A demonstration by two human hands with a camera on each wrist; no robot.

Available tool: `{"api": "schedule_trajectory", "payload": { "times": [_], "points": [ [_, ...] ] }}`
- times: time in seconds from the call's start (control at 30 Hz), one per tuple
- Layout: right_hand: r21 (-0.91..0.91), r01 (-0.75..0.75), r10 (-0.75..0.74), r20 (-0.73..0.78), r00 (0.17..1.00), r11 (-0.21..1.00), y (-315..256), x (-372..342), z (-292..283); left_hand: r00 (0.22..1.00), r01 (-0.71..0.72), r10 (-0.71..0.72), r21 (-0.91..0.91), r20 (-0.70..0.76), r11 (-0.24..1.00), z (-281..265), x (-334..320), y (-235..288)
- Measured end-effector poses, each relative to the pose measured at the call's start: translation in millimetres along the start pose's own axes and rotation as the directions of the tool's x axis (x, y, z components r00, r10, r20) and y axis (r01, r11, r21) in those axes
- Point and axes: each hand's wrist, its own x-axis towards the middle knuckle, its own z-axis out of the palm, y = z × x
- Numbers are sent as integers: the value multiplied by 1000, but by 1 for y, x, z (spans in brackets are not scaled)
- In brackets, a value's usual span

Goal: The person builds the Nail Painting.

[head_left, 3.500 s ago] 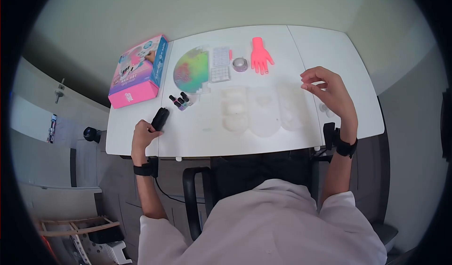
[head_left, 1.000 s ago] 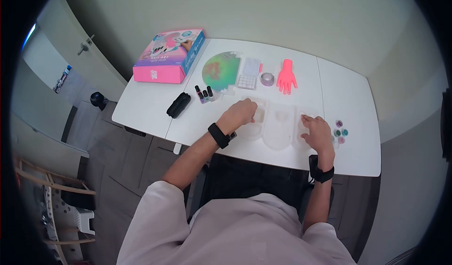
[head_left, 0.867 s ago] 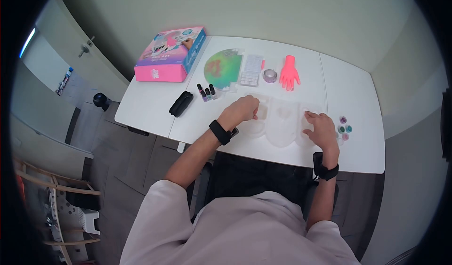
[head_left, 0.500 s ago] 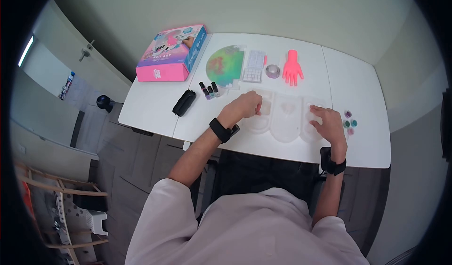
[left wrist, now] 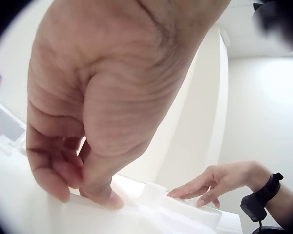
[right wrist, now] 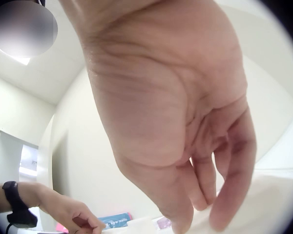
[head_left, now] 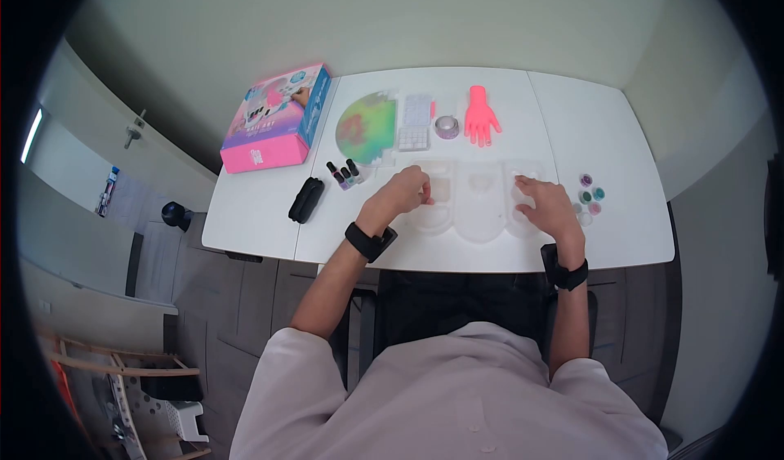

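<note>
At the left of the tabletop (head_left: 351,243), the black case (head_left: 305,200) is now lying clear of the left hand (head_left: 400,190), which is shifting its work to the left end of the clear tray (head_left: 479,219) and, with fingers curled, apparently pinching a wall there. The tray is lying flat at the near middle, and the right hand (head_left: 549,205), raised a few seconds ago, is now touching its right end with relaxed, unclenched fingers, beside the small pots (head_left: 599,193). Both hands are probably steadying or positioning the tray.
</note>
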Motion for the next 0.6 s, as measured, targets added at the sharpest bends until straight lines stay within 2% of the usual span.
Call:
{"api": "schedule_trajectory", "payload": {
  "times": [0.1, 0.17, 0.2, 0.27, 0.3, 0.37, 0.4, 0.47, 0.5, 0.57, 0.6],
  "points": [
    [24, -20, 19, 32, 999, 1000, 1, -1, -2, 999, -10, 9, -12, -49, 1000, -3, -3, 2],
    [27, -41, 39, 62, 997, 999, 4, 2, -3, 998, -15, 19, -66, 55, 998, -22, -4, 9],
    [29, -19, 17, 59, 998, 999, 7, 3, -2, 998, -15, 19, -66, 58, 998, -30, -1, 3],
    [43, 4, -7, 66, 998, 999, 8, 0, 2, 975, -158, 155, -4, -158, 987, -50, 6, -16],
    [27, -4, 2, 85, 996, 1000, 9, 2, 3, 976, -149, 147, 1, -163, 989, -59, 9, -21],
    [4, -2, 2, 93, 996, 1000, 7, 8, 0, 919, 50, 37, 209, -392, 977, -81, 19, -25],
    [3, -14, 13, 100, 995, 1000, 4, 7, -1, 915, 52, 39, 213, -402, 976, -90, 27, -27],
    [2, -23, 22, 106, 994, 1000, -2, 5, -5, 954, 256, -211, 213, -211, 943, -98, 47, -42],
    [-6, -28, 28, 117, 993, 1000, -5, 2, -8, 954, 257, -211, 214, -215, 943, -98, 57, -50],
    [-14, -33, 35, 124, 992, 999, -7, 4, -9, 880, 474, -428, 339, -205, 812, -97, 86, -73],
    [-39, -40, 44, 119, 992, 998, -6, 3, -8, 881, 473, -427, 341, -203, 813, -102, 101, -89]
  ]
}}
